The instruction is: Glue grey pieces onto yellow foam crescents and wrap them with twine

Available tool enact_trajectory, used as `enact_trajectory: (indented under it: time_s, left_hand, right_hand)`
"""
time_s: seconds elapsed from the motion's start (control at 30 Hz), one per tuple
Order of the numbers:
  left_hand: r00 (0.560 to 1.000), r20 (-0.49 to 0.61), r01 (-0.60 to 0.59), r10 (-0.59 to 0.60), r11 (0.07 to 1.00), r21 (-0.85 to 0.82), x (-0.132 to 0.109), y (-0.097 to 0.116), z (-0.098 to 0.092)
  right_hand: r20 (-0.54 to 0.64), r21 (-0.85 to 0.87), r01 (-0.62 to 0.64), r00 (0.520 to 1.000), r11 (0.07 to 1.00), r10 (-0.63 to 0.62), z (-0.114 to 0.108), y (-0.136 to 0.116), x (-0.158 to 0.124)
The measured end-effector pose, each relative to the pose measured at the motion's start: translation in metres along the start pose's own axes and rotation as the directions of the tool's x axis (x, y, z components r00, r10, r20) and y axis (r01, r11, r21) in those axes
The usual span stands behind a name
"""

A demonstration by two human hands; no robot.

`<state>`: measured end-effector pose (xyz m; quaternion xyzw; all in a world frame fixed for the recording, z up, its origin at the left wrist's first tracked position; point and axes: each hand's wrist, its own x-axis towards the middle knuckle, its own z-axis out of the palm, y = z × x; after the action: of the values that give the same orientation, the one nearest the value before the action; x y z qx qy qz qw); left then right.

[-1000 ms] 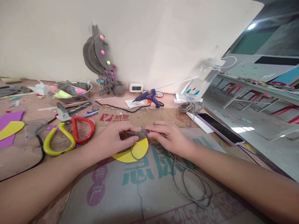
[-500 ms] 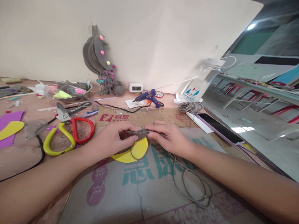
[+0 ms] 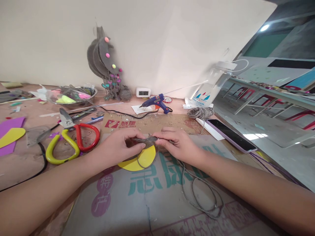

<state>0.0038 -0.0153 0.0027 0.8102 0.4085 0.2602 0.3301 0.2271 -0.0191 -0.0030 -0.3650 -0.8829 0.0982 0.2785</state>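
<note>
My left hand [image 3: 122, 144] is closed in a pinch on a grey, cord-covered piece [image 3: 147, 142], thumb below and fingers above. At that piece's right end, the fingertips of my right hand [image 3: 180, 143] press together on it and on the grey cord. Just below the fingers is a yellow foam shape [image 3: 147, 159], with a thin strand of cord curving across it. Loose grey cord [image 3: 192, 188] trails from under my right hand and lies in loops on the cardboard [image 3: 118, 209]. My fingers partly hide the grey piece, so its full shape does not show.
Red-and-yellow-handled scissors [image 3: 62, 154] lie left of my left arm. A blue glue gun [image 3: 159, 103] rests behind my hands, its black cable running left. At right are a ball of grey cord [image 3: 200, 113], a phone [image 3: 228, 134] and a water bottle [image 3: 211, 87].
Both hands keep their grip in almost the same place. The grey piece between the fingertips has shifted or tilted very slightly.
</note>
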Motion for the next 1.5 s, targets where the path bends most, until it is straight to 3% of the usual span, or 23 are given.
enact_trajectory:
  time_s: [0.17,0.43,0.8,0.93,1.1,1.23,1.33,1.4,1.5]
  left_hand:
    - [1.000,-0.001,0.023,-0.023,1.000,-0.011,0.000,0.000,-0.001]
    - [0.997,-0.022,0.076,-0.077,0.997,-0.025,0.001,0.002,-0.005]
    - [0.993,-0.056,0.099,-0.102,0.994,-0.046,0.001,0.004,-0.005]
    - [0.989,-0.060,0.132,-0.137,0.988,-0.085,0.001,0.002,-0.005]
    - [0.976,-0.014,0.210,-0.217,0.958,-0.195,0.002,0.001,-0.004]
    - [0.966,0.000,0.251,-0.259,0.938,-0.240,0.004,0.001,-0.002]
    - [0.964,0.013,0.258,-0.264,0.930,-0.261,0.004,0.001,-0.002]
    - [0.966,0.016,0.254,-0.259,0.929,-0.268,0.004,-0.001,-0.003]
    - [0.973,0.004,0.221,-0.229,0.934,-0.280,0.004,-0.002,-0.004]
  right_hand:
    - [0.000,-0.017,-0.040,0.999,0.999,0.040,-0.001,-0.003,0.000]
    - [-0.110,0.042,-0.188,0.975,0.981,0.192,0.001,-0.004,0.000]
    - [-0.161,0.085,-0.140,0.975,0.987,0.152,0.003,0.007,0.006]
    - [-0.165,0.155,-0.188,0.963,0.970,0.213,0.007,0.015,0.006]
    - [-0.085,-0.068,-0.190,0.979,0.979,0.185,0.005,0.018,0.006]
    - [0.005,-0.313,-0.115,0.992,0.943,0.123,-0.001,0.020,0.007]
    - [0.049,-0.402,-0.079,0.993,0.912,0.107,-0.002,0.025,0.006]
    - [0.017,-0.356,-0.107,0.993,0.928,0.121,-0.003,0.026,0.005]
    - [-0.124,-0.153,-0.181,0.979,0.972,0.163,-0.006,0.018,0.006]
